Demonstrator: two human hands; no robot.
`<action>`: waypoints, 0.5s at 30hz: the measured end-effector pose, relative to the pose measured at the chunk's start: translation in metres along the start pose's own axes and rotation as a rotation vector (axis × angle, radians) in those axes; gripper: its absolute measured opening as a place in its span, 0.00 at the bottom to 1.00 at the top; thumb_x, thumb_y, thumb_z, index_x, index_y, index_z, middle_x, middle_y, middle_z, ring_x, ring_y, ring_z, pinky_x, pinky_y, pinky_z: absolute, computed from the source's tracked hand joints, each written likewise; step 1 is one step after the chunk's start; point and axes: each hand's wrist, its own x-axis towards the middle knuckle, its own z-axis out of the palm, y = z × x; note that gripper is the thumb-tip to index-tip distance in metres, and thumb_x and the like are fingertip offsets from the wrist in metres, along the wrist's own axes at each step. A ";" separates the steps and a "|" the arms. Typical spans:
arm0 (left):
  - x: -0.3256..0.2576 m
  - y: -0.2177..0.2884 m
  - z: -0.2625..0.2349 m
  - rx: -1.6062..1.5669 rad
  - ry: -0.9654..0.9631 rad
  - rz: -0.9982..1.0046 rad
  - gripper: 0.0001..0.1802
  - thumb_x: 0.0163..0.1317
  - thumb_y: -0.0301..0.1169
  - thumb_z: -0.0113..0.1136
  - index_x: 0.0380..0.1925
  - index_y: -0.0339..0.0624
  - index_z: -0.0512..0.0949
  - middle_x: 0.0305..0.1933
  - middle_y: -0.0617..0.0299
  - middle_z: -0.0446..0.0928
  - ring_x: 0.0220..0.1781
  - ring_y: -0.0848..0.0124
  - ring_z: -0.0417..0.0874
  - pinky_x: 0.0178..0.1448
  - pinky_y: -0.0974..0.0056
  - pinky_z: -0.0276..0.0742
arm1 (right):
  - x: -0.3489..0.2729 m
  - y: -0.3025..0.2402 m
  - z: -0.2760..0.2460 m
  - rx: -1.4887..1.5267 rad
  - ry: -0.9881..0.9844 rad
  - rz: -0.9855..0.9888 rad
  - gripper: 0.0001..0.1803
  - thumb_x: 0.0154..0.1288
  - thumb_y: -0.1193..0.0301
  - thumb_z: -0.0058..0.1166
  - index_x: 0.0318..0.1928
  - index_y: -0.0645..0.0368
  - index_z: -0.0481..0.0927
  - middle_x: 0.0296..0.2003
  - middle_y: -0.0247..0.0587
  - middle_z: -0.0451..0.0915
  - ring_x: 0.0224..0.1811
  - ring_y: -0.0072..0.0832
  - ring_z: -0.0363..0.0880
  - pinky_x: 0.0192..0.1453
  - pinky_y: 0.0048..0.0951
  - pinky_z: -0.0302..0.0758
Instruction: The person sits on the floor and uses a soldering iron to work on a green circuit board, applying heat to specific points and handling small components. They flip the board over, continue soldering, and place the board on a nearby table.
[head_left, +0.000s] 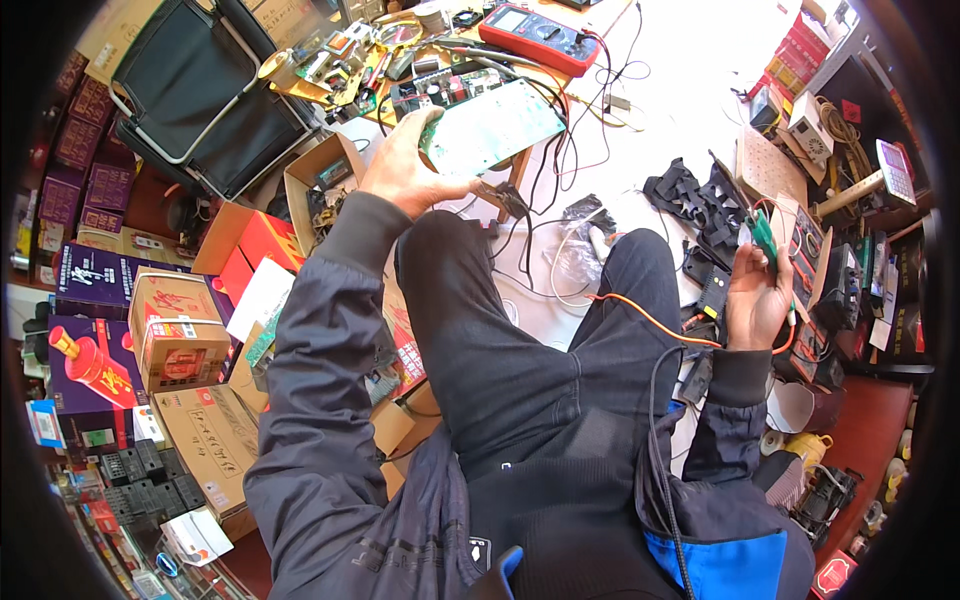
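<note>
My left hand (412,170) grips a pale green circuit board (495,127) by its left edge, with the thumb near the lower edge. The board is tilted, and bright light washes out much of its face. It is held over the front of the table, close to my left knee. On the right, my right hand (757,290) is closed around the green handle of a soldering iron (763,238). The iron's thin end points up and away, over the clutter. An orange cord (650,318) runs across my right thigh to behind the right wrist.
A red multimeter (540,38) lies at the back of the table, beside loose boards and parts (345,60). Black leads (545,190) hang past the circuit board. Cardboard boxes (205,440) crowd the left. A folded black chair (205,95) stands behind. Tools and straps (705,205) fill the right.
</note>
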 end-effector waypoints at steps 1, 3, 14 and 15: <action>0.007 -0.005 0.003 -0.020 -0.010 -0.021 0.50 0.39 0.37 0.85 0.64 0.35 0.71 0.59 0.49 0.77 0.61 0.64 0.79 0.67 0.62 0.73 | 0.000 0.001 -0.001 0.012 -0.013 0.002 0.14 0.76 0.67 0.52 0.49 0.67 0.79 0.34 0.41 0.81 0.40 0.29 0.81 0.59 0.37 0.82; 0.017 -0.015 0.006 -0.059 -0.035 -0.095 0.50 0.39 0.36 0.84 0.64 0.35 0.70 0.60 0.49 0.77 0.62 0.64 0.78 0.68 0.62 0.73 | 0.001 0.004 -0.001 -0.003 -0.013 0.008 0.15 0.77 0.67 0.51 0.50 0.68 0.79 0.34 0.42 0.80 0.40 0.29 0.80 0.60 0.37 0.82; 0.022 -0.031 0.008 0.010 -0.041 0.066 0.57 0.40 0.44 0.84 0.71 0.44 0.66 0.67 0.49 0.69 0.72 0.55 0.69 0.74 0.57 0.67 | 0.005 0.019 0.009 -0.039 -0.027 0.049 0.14 0.77 0.67 0.52 0.51 0.66 0.79 0.33 0.39 0.80 0.40 0.29 0.81 0.60 0.37 0.83; 0.020 -0.031 0.008 0.042 -0.019 0.076 0.57 0.40 0.45 0.84 0.71 0.44 0.66 0.67 0.49 0.69 0.72 0.55 0.69 0.73 0.56 0.67 | 0.005 0.020 0.010 -0.041 -0.015 0.051 0.14 0.77 0.67 0.52 0.51 0.66 0.79 0.33 0.39 0.80 0.40 0.29 0.81 0.60 0.37 0.83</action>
